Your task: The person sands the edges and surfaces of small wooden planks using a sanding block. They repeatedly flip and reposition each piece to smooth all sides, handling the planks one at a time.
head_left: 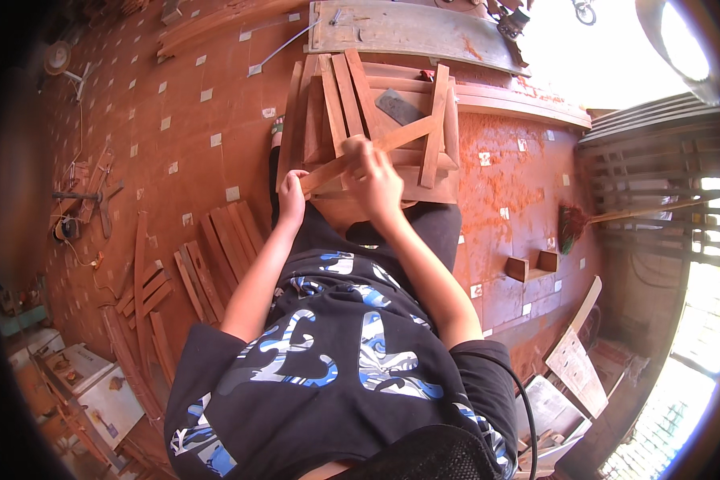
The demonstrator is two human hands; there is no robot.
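A wooden strip (408, 134) slants across the work in front of me. Its near left end is gripped by my left hand (294, 198), fingers wrapped round it. My right hand (374, 182) is closed over the middle of the strip; it is slightly blurred, and whatever its fingers hold is hidden. Beneath lies a stack of wooden frames (448, 152) in front of my knees. Several loose strips (346, 88) rest on the stack beyond my hands, and another strip (434, 128) lies on its right side. Among them sits a flat dark grey rectangular piece (400, 106).
Beyond the stack lies a long pale board (416, 28). Wooden slats (224, 236) are laid on the tiled floor (208, 172) to my left. To the right are wood shavings (496, 160), a broom (572, 228), a small wooden bracket (532, 266) and a slatted rack (656, 160).
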